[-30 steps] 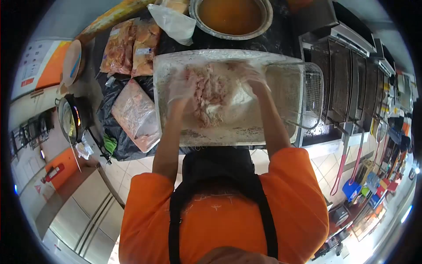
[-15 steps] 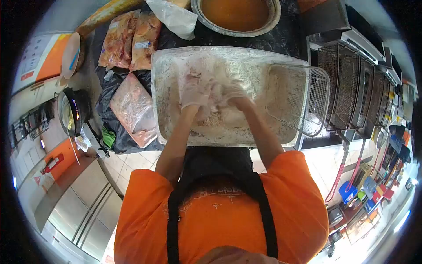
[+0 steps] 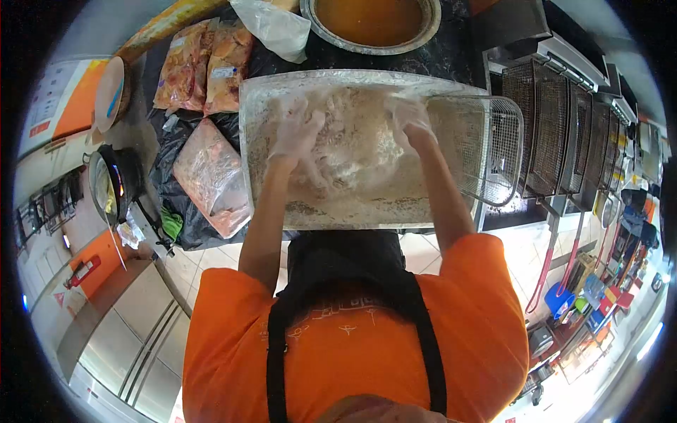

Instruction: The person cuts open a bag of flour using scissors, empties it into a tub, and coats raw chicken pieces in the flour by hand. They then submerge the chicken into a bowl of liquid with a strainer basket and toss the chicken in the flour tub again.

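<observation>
A large pale tub holds flour and floured meat pieces, partly blurred by dust and motion. My left hand, in a clear glove, is over the left part of the tub beside the meat, fingers apart and nothing seen in them. Toward the right, my right hand, also gloved, is above the flour near the wire basket; its fingers are smeared by motion. The wire basket rests across the tub's right end.
Bagged meat and a plastic-wrapped pink slab lie left of the tub. Behind it are a white plastic bag and a round basin of brownish liquid. Fryer baskets hang at the right; a pan is far left.
My hands were close together in the middle of the tub and have moved apart, left and right. The meat now looks whiter with flour than in the first frame.
</observation>
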`<control>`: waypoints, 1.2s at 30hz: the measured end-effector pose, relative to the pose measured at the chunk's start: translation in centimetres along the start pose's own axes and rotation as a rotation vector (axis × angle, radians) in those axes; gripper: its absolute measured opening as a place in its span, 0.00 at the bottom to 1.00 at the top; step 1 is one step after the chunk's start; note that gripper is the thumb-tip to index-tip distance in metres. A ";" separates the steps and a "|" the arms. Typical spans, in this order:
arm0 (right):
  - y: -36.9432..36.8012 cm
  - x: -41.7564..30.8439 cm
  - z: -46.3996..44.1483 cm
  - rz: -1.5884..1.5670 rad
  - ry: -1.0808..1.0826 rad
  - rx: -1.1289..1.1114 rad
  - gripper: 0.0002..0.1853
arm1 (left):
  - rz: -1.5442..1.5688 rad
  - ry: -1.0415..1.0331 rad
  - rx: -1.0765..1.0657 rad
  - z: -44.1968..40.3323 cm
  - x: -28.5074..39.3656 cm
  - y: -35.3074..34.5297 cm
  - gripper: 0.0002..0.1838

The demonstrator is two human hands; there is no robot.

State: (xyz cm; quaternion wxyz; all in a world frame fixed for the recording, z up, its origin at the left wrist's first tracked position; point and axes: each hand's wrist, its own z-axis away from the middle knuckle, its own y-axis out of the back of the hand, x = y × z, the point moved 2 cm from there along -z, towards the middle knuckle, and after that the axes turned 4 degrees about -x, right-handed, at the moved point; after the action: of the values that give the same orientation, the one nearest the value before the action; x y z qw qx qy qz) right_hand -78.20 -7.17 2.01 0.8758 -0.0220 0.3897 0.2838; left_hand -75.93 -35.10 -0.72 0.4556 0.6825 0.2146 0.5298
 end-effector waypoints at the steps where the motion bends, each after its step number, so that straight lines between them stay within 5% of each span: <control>1: 0.2 0.4 -1.0 0.183 -0.166 0.031 0.22 | -0.026 0.001 0.114 -0.3 -0.5 -0.9 0.30; 2: -2.1 3.3 -3.8 -0.229 0.213 -0.002 0.22 | 0.065 0.102 0.214 -1.6 1.5 -0.6 0.28; 4: -5.9 0.8 -5.7 0.739 0.607 0.333 0.25 | 0.162 0.193 0.317 -3.7 5.0 2.4 0.25; 6: -5.7 -2.4 -2.1 0.008 0.414 0.049 0.23 | 0.418 0.529 -0.126 -3.5 7.8 6.9 0.20; 7: -4.8 -3.2 0.2 0.011 0.413 0.047 0.23 | 0.487 0.644 -0.277 -2.9 8.8 8.9 0.18; 9: -2.0 -3.2 4.4 -0.540 0.661 -0.313 0.21 | -0.176 0.045 -0.608 -1.1 8.6 11.8 0.38; 10: -1.0 -2.7 4.7 -0.542 0.651 -0.319 0.21 | -0.169 0.053 -0.613 0.6 6.1 10.1 0.38; 11: -0.5 -1.7 4.6 0.102 0.356 -0.267 0.18 | -0.140 0.023 -0.574 3.1 3.1 6.6 0.32; 13: -1.4 -0.2 5.0 0.742 0.046 -0.194 0.16 | -0.113 -0.006 -0.523 4.4 3.2 5.3 0.25; 16: -6.8 4.5 4.6 -0.077 0.456 -0.042 0.17 | -0.342 -0.268 -0.265 2.8 9.0 5.3 0.26; 17: -8.0 6.4 3.4 0.301 0.715 0.066 0.15 | -0.008 0.081 -0.292 2.3 7.6 2.3 0.26; 19: -8.2 -0.5 6.5 1.100 0.551 -0.062 0.13 | 0.328 0.421 -0.304 1.5 7.2 0.8 0.27; 20: -8.0 -1.7 6.3 1.101 0.549 -0.059 0.13 | 0.669 0.522 -0.249 0.8 7.8 1.9 0.26; 22: -6.2 -1.4 5.4 -0.087 -0.332 0.189 0.16 | 1.014 0.617 -0.189 0.5 7.3 1.8 0.26; 23: -5.4 -4.0 7.1 0.254 -0.255 0.089 0.20 | 0.896 0.582 -0.198 0.8 5.8 1.0 0.24; 24: -5.2 -4.8 8.8 0.252 -0.259 0.095 0.20 | 0.840 0.559 -0.201 0.7 5.6 1.5 0.24; 26: -5.2 -5.6 11.6 -0.233 -0.024 0.224 0.22 | 0.542 0.352 -0.241 0.8 7.3 5.1 0.23; 28: -2.7 2.0 8.5 0.354 0.220 0.039 0.21 | 0.301 0.166 -0.280 2.4 9.5 9.0 0.25; 31: -0.3 5.9 8.7 0.170 0.337 -0.112 0.22 | 0.663 0.416 -0.367 5.3 7.9 9.3 0.23; 34: -4.8 8.5 6.6 0.255 0.395 -0.110 0.20 | -0.041 -0.122 -0.525 5.6 6.2 4.6 0.21; 35: -6.9 8.6 5.6 0.225 0.403 -0.098 0.20 | 0.275 0.374 -0.669 3.6 7.6 4.4 0.21; 36: -9.0 8.7 4.4 0.172 0.395 -0.092 0.20 | 0.453 0.619 -0.748 3.4 8.5 3.9 0.20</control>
State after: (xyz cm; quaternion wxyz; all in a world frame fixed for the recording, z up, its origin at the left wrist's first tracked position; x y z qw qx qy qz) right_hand -66.01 -9.39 -2.59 0.7531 -0.0838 0.5407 0.3653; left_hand -70.60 -31.82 7.01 0.4575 0.3147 -0.0170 0.8315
